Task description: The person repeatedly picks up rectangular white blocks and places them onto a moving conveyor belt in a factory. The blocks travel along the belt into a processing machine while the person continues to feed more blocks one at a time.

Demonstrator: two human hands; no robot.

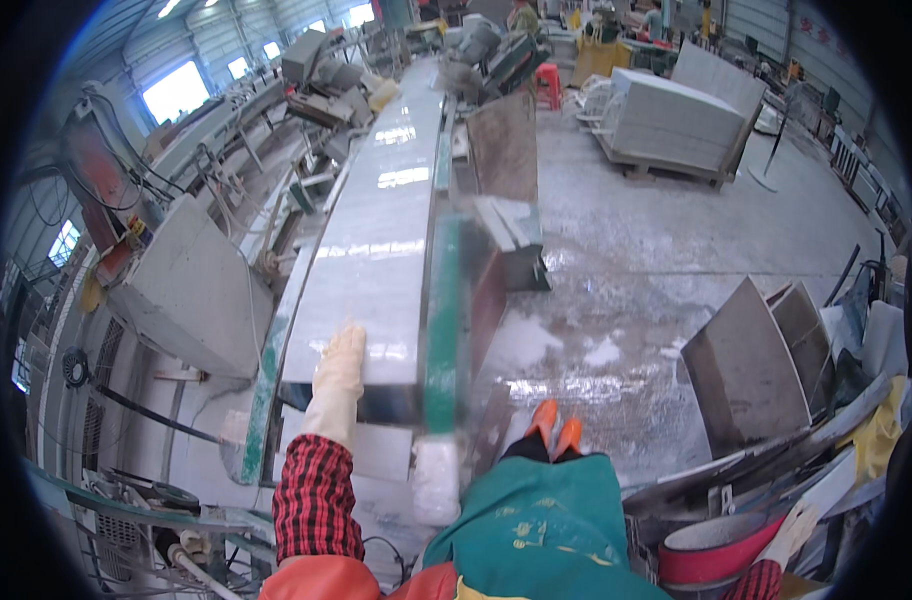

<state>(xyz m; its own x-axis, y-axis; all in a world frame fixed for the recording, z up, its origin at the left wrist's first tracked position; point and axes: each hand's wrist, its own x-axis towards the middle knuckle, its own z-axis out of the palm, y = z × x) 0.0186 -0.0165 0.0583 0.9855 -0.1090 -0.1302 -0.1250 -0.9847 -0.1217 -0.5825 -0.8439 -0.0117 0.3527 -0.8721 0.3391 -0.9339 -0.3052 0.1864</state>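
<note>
Hands apart, we should press our flat left hand [342, 362] evenly on the slab [374, 245]; whether our right hand [797, 527] grips, we can't tell.

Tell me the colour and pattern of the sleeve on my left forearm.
The left sleeve is red and black checked, best seen in the head view.

2 cream gloves [338, 385], red-black checked sleeves [318, 495], green apron [566, 505] with yellow markings [524, 532], black legwear [526, 448], 2 orange shoes [543, 420]
</note>
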